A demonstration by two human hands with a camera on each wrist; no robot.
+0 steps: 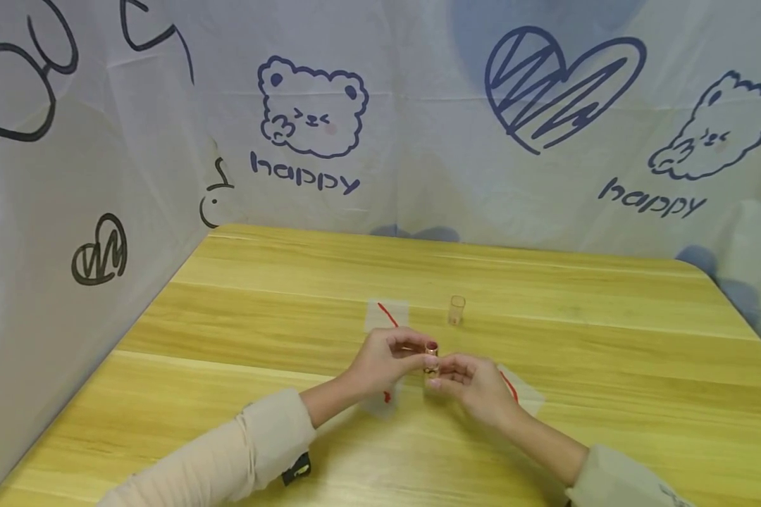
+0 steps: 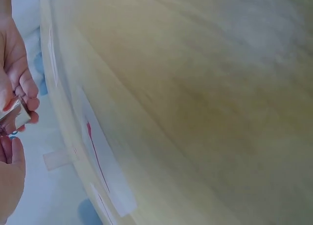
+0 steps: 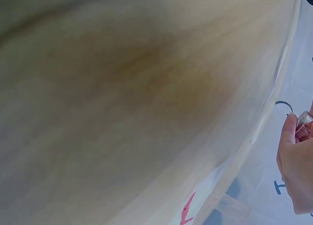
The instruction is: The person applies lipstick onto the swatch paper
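Observation:
Between both hands is a lipstick (image 1: 432, 349), a small shiny gold tube with a dark red top, upright over the middle of the table. My left hand (image 1: 385, 360) pinches its upper part between thumb and fingers, coming from the left. From the right, my right hand (image 1: 477, 389) pinches it lower down with thumb and fingertips. In the left wrist view the shiny tube (image 2: 19, 115) shows between the two hands, partly covered by fingers. A clear cap (image 1: 456, 310) stands upright on the table just beyond the hands.
White paper pieces with red strokes lie on the wood table (image 1: 228, 331): one behind the left hand (image 1: 375, 320), another near the left wrist (image 1: 380, 406), and a right-hand sheet (image 1: 530, 396) partly under the right wrist. A drawn-on white cloth (image 1: 418, 155) hangs behind the table.

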